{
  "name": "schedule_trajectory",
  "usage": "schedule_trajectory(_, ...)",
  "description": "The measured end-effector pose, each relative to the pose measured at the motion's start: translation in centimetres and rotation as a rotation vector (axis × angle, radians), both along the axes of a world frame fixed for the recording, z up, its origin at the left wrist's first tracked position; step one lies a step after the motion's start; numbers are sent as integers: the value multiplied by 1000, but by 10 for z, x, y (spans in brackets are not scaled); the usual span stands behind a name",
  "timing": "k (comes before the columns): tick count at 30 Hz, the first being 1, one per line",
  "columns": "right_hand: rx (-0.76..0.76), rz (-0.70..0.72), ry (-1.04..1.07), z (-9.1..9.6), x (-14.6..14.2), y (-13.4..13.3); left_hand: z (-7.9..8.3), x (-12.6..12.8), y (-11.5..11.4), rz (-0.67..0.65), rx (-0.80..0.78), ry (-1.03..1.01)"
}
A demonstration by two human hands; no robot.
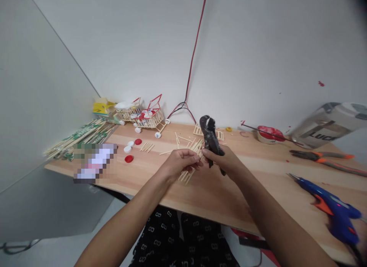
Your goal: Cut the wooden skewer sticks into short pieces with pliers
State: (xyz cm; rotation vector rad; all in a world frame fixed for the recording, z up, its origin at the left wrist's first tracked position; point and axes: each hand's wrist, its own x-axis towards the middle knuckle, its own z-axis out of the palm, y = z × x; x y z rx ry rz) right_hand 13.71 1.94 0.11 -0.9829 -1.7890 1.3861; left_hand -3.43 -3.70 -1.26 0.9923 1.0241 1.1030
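My right hand (222, 158) grips a black plier-like cutting tool (211, 139), held upright with its rounded head up and its handles down. Just left of it, the thumb and fingers of my left hand (185, 162) are pinched together; whatever is between them is too small to make out. Beneath and behind both hands lies a loose pile of thin wooden sticks (186, 177). A small ladder-like frame of sticks (219, 135) rests behind the tool. Short cut sticks (147, 147) lie in a row to the left.
Two miniature stick carts (151, 119) stand at the back left near bundled skewers (83, 139) and a pixelated phone-like object (96, 163). Red and white caps (129, 158) lie nearby. At right are a red paint tub (269, 134), orange-handled pliers (318, 156) and a blue glue gun (327, 202).
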Motion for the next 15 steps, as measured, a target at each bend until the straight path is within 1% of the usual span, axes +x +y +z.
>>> schedule_trajectory(3, -10, 78, 27, -2, -2, -3, 1, 12, -1, -10, -45, -25)
schedule_trajectory(6, -57, 71, 60, -1, 0, -2, -1, 13, -1, -17, -50, -79)
schedule_trajectory(9, -96, 62, 99, -1, 3, -1, -6, 13, -2, -11, -16, -111)
schedule_trajectory(15, -163, 75, 194, -8, 1, 0, -14, 22, -7, 117, 112, -11)
